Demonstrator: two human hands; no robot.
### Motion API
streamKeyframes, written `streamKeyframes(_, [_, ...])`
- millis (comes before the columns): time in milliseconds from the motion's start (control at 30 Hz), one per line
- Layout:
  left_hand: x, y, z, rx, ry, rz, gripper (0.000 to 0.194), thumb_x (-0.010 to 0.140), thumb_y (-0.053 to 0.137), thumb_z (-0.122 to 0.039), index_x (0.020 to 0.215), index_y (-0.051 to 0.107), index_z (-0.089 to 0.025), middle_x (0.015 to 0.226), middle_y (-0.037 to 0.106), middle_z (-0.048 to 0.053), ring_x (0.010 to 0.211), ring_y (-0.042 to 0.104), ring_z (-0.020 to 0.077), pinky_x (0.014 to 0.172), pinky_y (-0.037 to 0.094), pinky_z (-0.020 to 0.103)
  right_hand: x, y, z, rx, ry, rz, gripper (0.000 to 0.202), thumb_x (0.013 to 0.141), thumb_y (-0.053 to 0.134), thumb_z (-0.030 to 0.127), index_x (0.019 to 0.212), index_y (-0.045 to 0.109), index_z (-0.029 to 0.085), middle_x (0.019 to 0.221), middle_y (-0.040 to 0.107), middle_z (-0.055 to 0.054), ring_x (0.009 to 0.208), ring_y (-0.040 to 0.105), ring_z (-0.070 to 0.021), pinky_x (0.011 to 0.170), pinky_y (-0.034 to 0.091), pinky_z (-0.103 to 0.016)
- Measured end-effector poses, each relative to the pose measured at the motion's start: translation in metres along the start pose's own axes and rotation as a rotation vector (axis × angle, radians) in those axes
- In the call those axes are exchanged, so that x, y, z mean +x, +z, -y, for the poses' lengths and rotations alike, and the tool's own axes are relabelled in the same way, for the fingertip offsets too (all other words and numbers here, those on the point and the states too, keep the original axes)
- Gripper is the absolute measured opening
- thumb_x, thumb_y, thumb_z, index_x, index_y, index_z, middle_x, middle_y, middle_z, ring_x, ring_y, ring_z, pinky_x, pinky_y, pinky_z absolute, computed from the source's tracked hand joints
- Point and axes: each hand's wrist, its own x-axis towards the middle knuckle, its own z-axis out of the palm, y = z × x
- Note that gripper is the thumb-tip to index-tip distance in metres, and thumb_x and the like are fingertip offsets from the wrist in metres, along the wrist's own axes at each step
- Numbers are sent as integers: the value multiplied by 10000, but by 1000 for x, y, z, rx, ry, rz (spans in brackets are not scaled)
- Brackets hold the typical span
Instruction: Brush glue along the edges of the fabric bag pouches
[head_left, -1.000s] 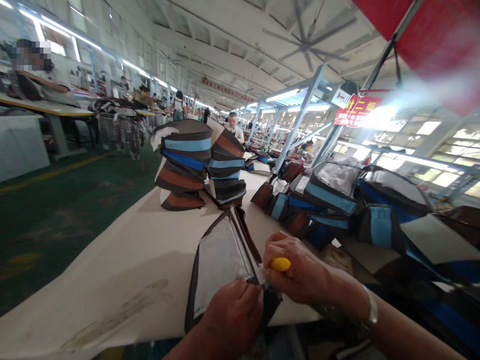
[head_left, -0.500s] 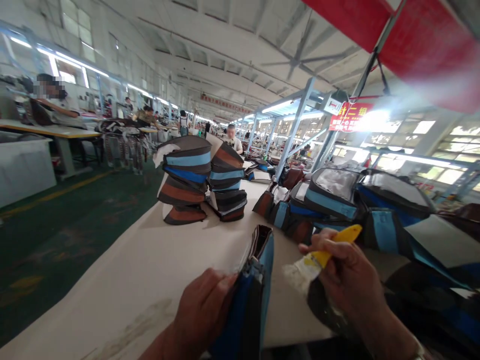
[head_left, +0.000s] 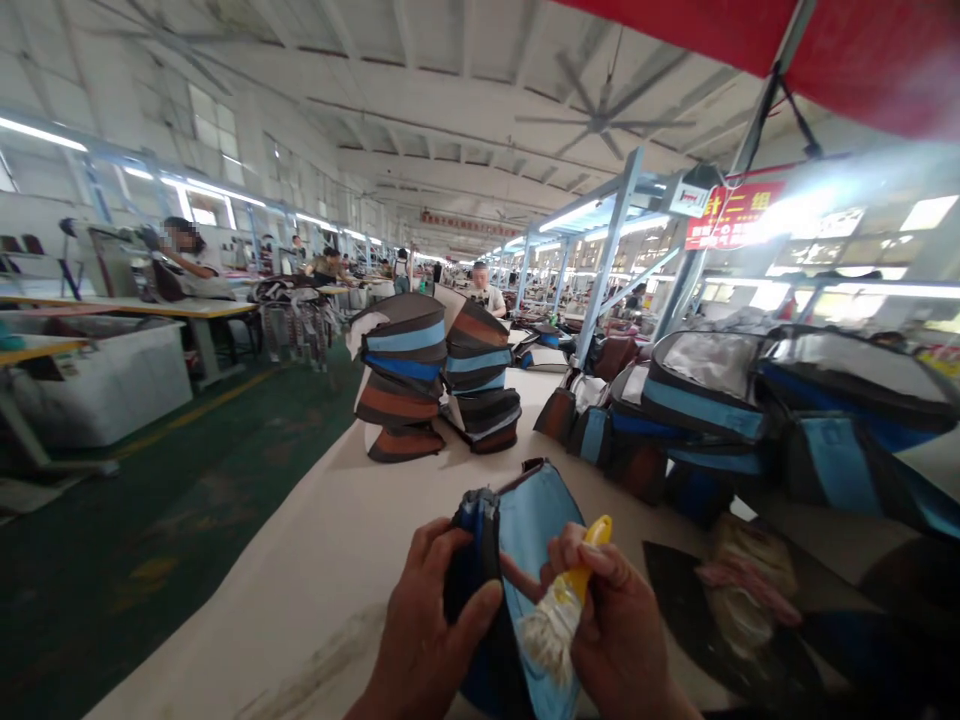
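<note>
My left hand [head_left: 439, 610] grips a folded blue-and-black bag piece [head_left: 474, 560], thumb on its near face and fingers behind. The light blue side [head_left: 536, 510] of this piece spreads open to the right. In my right hand [head_left: 619, 610] is a paintbrush [head_left: 581, 575] with a yellow handle and pale, caked bristles pointing down. Its bristles are in front of the light blue side; whether they touch it I cannot tell. A finger of my right hand reaches against the piece's inner edge.
Two stacks of striped bag pieces [head_left: 405, 370] stand farther up the pale table [head_left: 330, 580]. More blue, black and brown pieces [head_left: 705, 390] are heaped at the right. A smeared container [head_left: 750, 590] with a pink rag sits at lower right. Co-workers sit at tables beyond.
The bag piece has been opened out, showing its light blue side. My right hand has brought the paintbrush left and down to it, turning the bristles downward. The view has shifted left.
</note>
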Motion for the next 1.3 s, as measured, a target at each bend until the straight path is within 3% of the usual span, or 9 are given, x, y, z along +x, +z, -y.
streamKeyframes(100, [4,-1,-7,91,-103,-11,383,779,679,-471,1030,564,-205,1115,563,79,999,596,258,834,532,409,1,7,-8,28,4,36,210,816,531,379,679,455,239,507,359,81,326,195,-89,635,515,-371])
streamKeyframes(200, [10,0,-4,73,-131,36,246,912,501,-423,1025,574,-218,1112,580,69,1009,599,237,870,513,412,-1,11,-16,29,33,6,215,808,553,394,686,465,240,495,372,91,321,182,-80,630,519,-369])
streamKeyframes(367, [16,-1,3,-26,-123,39,274,972,381,-364,1060,596,-218,1121,605,72,1021,605,219,902,497,381,0,13,-7,22,111,-41,217,808,641,393,716,525,234,419,328,125,329,132,-59,584,506,-334])
streamKeyframes(533, [14,2,-6,-89,-108,54,271,979,389,-347,1076,608,-220,1085,609,65,966,616,202,849,518,344,24,25,20,-217,-175,-243,252,761,783,361,774,584,207,510,440,85,437,299,-81,544,427,-236])
streamKeyframes(800, [1,14,-12,-124,22,-8,228,982,410,-303,963,621,-221,1060,618,66,980,623,178,871,534,292,58,33,26,-1065,-437,-218,328,882,625,468,722,598,184,545,520,25,497,469,-133,483,353,-254])
streamKeyframes(967, [3,13,-9,-87,2,-6,243,983,402,-302,1036,627,-230,1059,631,58,953,643,176,837,556,290,45,26,30,-873,-516,-205,233,928,602,405,806,586,208,543,495,55,467,480,-124,447,366,-233])
streamKeyframes(1100, [5,9,-10,-125,-27,-21,242,980,407,-317,1024,628,-229,1035,629,60,947,644,189,842,559,307,41,19,24,-1133,-622,-74,186,925,588,350,807,619,208,840,663,-54,801,644,-209,712,504,-315])
streamKeyframes(1233, [1,8,-9,-126,-69,-30,230,977,413,-327,996,620,-230,1016,630,60,920,647,194,821,562,315,39,19,18,-1093,-657,-202,144,929,580,340,848,605,223,946,685,-64,840,660,-216,737,522,-331])
streamKeyframes(1300, [0,9,-7,-126,-47,-34,225,973,420,-329,983,621,-229,1014,632,61,934,646,196,832,560,316,39,21,13,-1071,-678,-156,123,936,565,311,852,597,228,926,679,-49,826,659,-204,729,525,-321])
